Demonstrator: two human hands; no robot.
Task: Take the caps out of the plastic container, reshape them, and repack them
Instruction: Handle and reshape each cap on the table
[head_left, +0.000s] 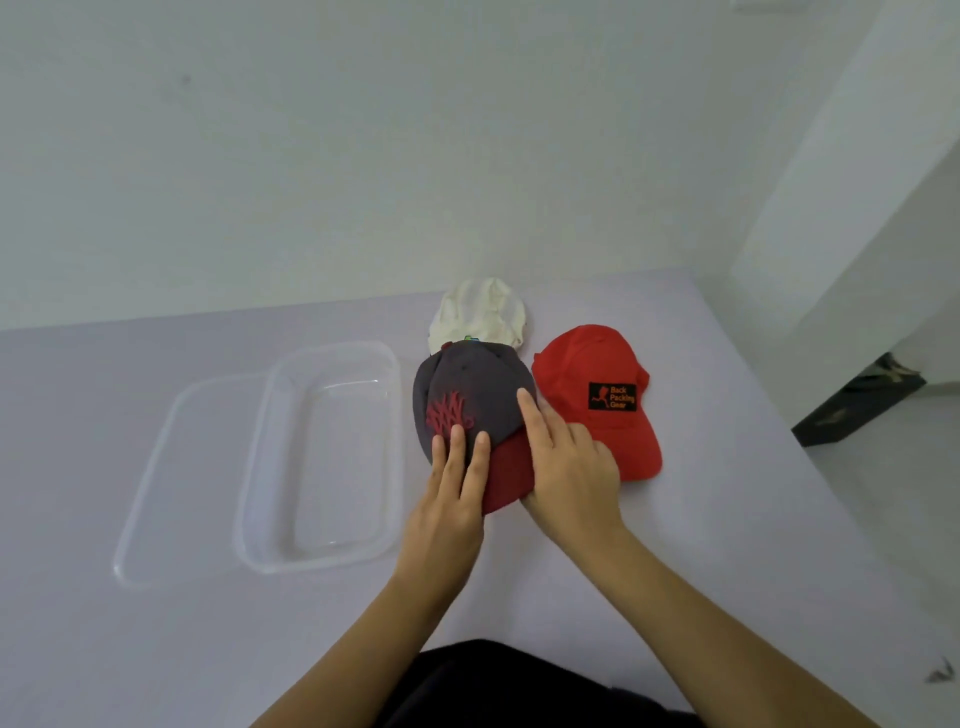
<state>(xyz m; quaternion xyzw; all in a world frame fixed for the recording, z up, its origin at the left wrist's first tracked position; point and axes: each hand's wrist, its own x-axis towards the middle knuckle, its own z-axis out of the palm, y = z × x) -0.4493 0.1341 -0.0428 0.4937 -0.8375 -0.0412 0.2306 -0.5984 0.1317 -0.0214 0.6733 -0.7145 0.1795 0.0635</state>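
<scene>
Hands palm down, side by side.
Fingers of left hand (451, 501) straight; right hand (569, 467) index extended, others bent.

Lilac table (156, 649): clear tub (244, 525) left-centre, overlapping lid (150, 493) on its left; grey cap (467, 384) mid, white cap (480, 312) behind, touching; red cap (587, 364) just right.

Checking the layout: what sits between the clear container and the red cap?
The grey cap with its maroon brim lies there, in the head view.
</scene>
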